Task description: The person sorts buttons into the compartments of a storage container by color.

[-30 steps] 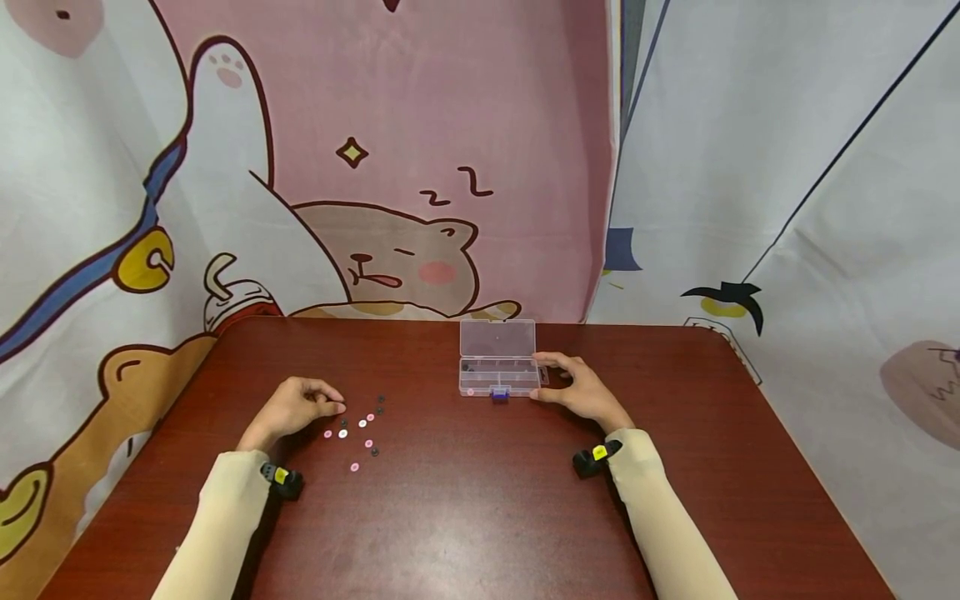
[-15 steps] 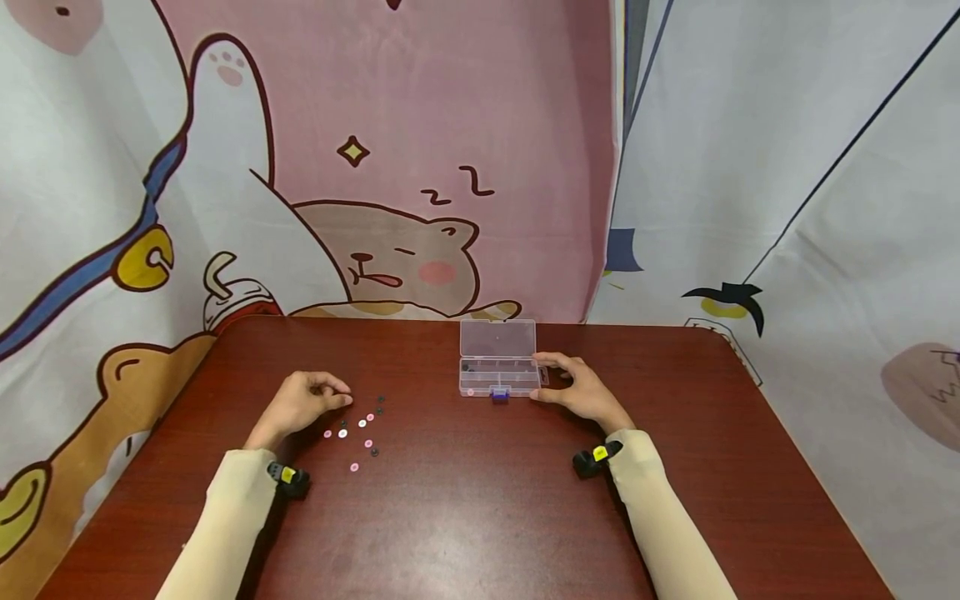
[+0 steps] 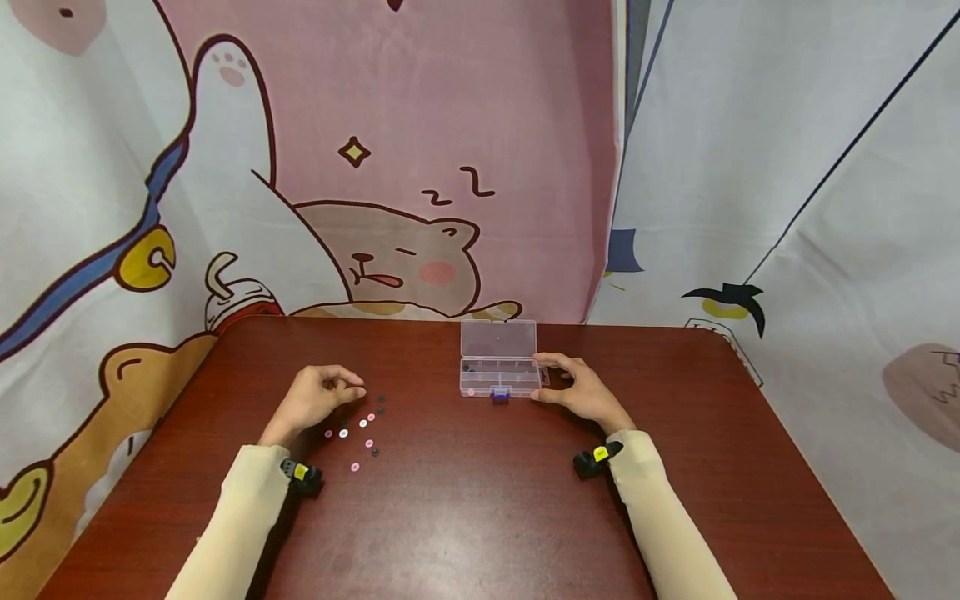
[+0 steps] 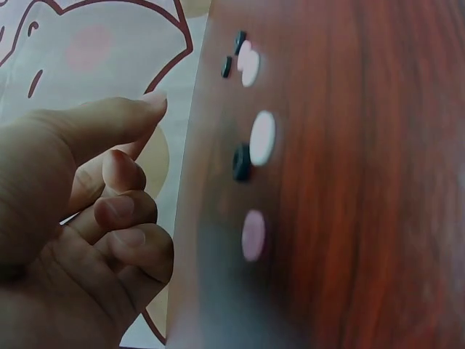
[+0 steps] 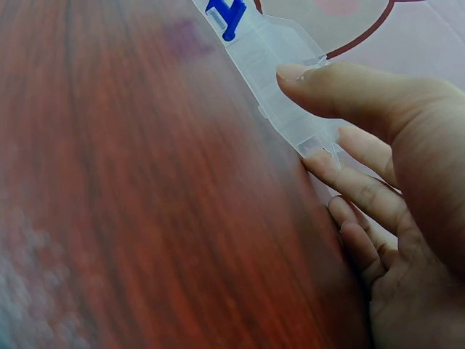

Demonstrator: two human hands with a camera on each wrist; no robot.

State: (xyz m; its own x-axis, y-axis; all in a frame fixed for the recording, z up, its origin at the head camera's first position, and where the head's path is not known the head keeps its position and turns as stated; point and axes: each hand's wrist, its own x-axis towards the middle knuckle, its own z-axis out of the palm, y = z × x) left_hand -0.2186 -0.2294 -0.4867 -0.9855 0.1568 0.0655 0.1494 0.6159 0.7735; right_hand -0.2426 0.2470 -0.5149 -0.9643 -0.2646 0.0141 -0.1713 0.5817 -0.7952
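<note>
My left hand (image 3: pixel 318 396) is over the table just left of a scatter of small round button-like discs. Its thumb and index finger come together at the tips, the other fingers curled. Whatever lies between those tips is hidden, so I cannot tell what it holds. Among the discs are a pink one (image 4: pixel 253 236), a white one (image 4: pixel 263 138) and a black one (image 4: pixel 242 163). My right hand (image 3: pixel 581 392) grips the right end of a clear divided plastic box (image 3: pixel 498 340), thumb in front, fingers behind. The box's lid stands raised; dark pieces (image 3: pixel 468 367) sit in its back-left compartment.
A blue latch (image 3: pixel 500 397) is at the box's front. One pink disc (image 3: pixel 471 392) shows at the box's front left corner. The brown table (image 3: pixel 465 517) ends at a printed cloth (image 3: pixel 450 125) behind it.
My left hand has moved to the right and slightly away, from the left of the discs to near the far black ones. The right hand and box stay put.
</note>
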